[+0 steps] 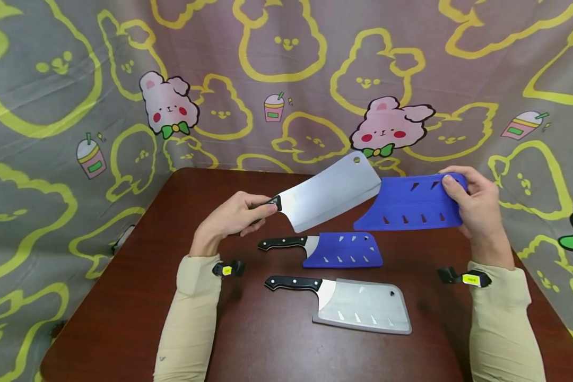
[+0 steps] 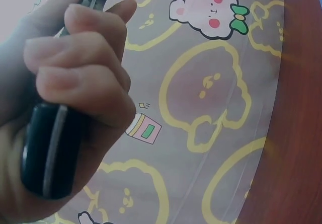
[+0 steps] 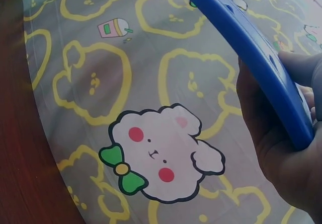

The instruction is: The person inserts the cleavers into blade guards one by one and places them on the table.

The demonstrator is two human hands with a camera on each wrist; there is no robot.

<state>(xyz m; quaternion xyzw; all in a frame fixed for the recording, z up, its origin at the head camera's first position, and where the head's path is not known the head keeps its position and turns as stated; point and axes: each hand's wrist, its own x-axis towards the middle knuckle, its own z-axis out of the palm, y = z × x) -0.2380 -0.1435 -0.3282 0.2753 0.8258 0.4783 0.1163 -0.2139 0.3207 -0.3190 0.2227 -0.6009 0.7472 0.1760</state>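
My left hand (image 1: 234,215) grips the black handle (image 2: 53,148) of a bare cleaver (image 1: 331,191), held tilted above the table with its blade pointing right. Its far end meets the open edge of a blue blade cover (image 1: 410,204); whether the tip is inside cannot be told. My right hand (image 1: 479,207) pinches the cover's far end, thumb on the near face and fingers behind. In the right wrist view the cover (image 3: 251,53) shows edge-on between thumb and fingers. Below lie a smaller cleaver in a blue cover (image 1: 344,249) and a cleaver in a grey translucent cover (image 1: 363,307).
Both covered cleavers rest on a dark reddish-brown table (image 1: 138,297), handles to the left. A curtain (image 1: 310,79) with yellow bear outlines and pink-cheeked rabbits hangs behind the table and along its sides.
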